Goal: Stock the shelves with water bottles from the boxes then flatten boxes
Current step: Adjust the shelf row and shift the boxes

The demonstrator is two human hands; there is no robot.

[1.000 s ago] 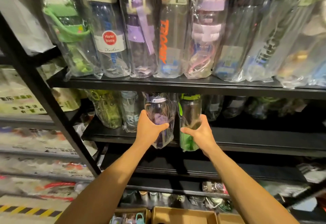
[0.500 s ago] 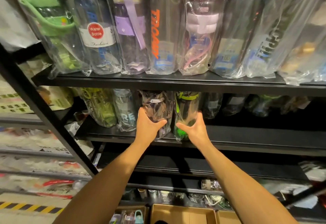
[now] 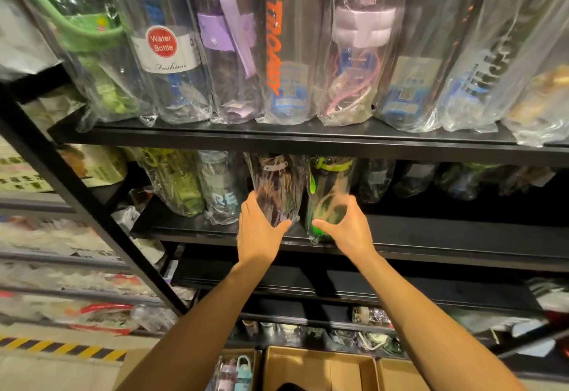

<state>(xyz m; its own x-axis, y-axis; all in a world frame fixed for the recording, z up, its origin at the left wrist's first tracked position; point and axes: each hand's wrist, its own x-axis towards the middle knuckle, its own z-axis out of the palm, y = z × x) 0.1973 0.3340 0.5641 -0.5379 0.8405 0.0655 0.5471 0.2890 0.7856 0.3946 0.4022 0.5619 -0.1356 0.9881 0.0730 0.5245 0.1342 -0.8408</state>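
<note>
Two plastic-wrapped water bottles stand on the black middle shelf (image 3: 431, 230). My left hand (image 3: 258, 230) grips the base of the purple-tinted bottle (image 3: 277, 184). My right hand (image 3: 345, 227) grips the lower part of the green-capped bottle (image 3: 331, 187) beside it. Both bottles are upright under the upper shelf, next to a clear bottle (image 3: 223, 193) and a green one (image 3: 175, 181) on their left. An open cardboard box (image 3: 320, 369) sits on the floor below my arms.
The upper shelf (image 3: 277, 141) holds a row of several wrapped bottles. Darker bottles stand deep on the middle shelf to the right. A black slanted frame post (image 3: 77, 196) runs down the left. A second box with bottles (image 3: 237, 372) sits at bottom left.
Both hands have pushed the two bottles up and back from the shelf's front edge onto the middle shelf, deeper under the upper shelf. The view has moved closer.
</note>
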